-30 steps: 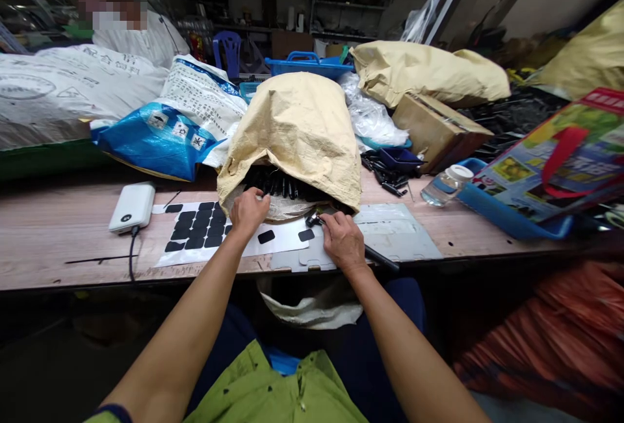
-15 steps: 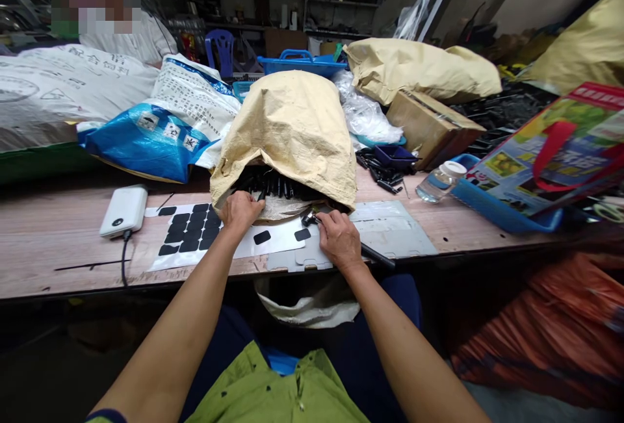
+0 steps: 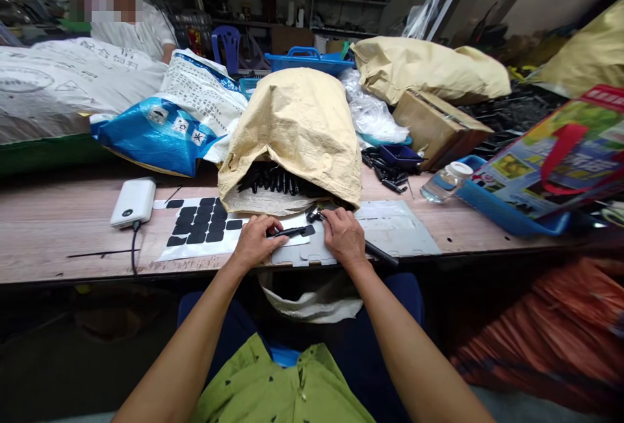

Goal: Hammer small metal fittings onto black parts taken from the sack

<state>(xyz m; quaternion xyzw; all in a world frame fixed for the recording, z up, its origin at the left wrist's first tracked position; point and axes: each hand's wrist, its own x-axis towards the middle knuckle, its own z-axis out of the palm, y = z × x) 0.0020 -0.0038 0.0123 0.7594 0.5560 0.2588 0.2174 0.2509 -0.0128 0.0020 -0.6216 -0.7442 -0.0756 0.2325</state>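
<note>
Nearest: green shirt hem and a pale cloth bag hanging below the worktop edge.

Left hand: fingers pinched on one slim black plastic rod, lying roughly level over the white backing sheet, tip pointing at the right hand.

Right hand: fingers closed on a small black-and-metal fitting, just past the rod's tip; cannot tell whether the two touch. A long dark handle runs out from under that hand toward the worktop edge; one tool or two, cannot tell.

Step, as I read it: a rod is out of the sack and is being brought up to the fitting. Next move would need the rod end lined up with the fitting, right hand held steady.

Counts:
- rods in hand: 1
- black rounded adhesive pads on the sheet: roughly fifteen in a block, too small to count exactly, plus one loose pad at the sheet's far left corner
- grey flat plastic sheet under the right hand: 1
- white power bank with cable: 1

Behind: tan woven sack lying mouth open toward the hands, with a row of more black rods inside, about ten visible. Further right: clear bottle with white cap, brown cardboard box, and loose black parts between box and sack.
</note>
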